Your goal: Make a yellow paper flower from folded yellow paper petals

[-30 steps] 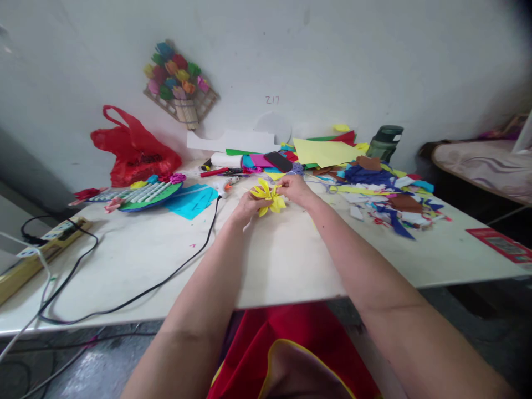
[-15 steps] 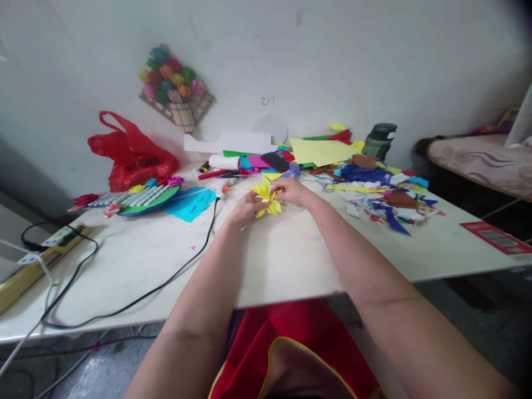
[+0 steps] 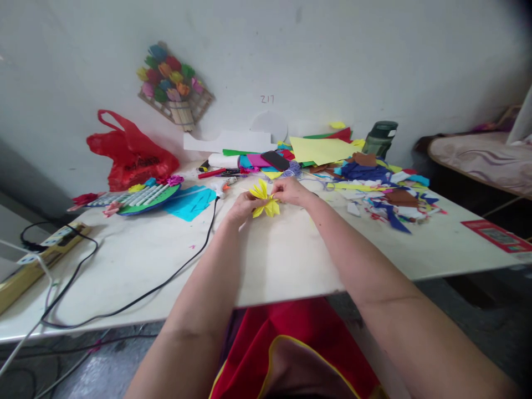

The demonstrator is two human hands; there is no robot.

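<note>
Some fingertips of the left hand (image 3: 242, 207) are hidden at the yellow paper flower (image 3: 272, 209), and what the right hand (image 3: 291, 192) pinches there is too small to make out. Lettering on the red plastic bag (image 3: 133, 147) is illegible, the code on the red card (image 3: 477, 226) blurred. Picture edges cut off the power strip (image 3: 46, 257), bed (image 3: 486, 158) and red apron (image 3: 295, 318).

Yellow flower (image 3: 272, 208), petals fanned out, held between left hand (image 3: 243, 207) and right hand (image 3: 292, 192)
</note>
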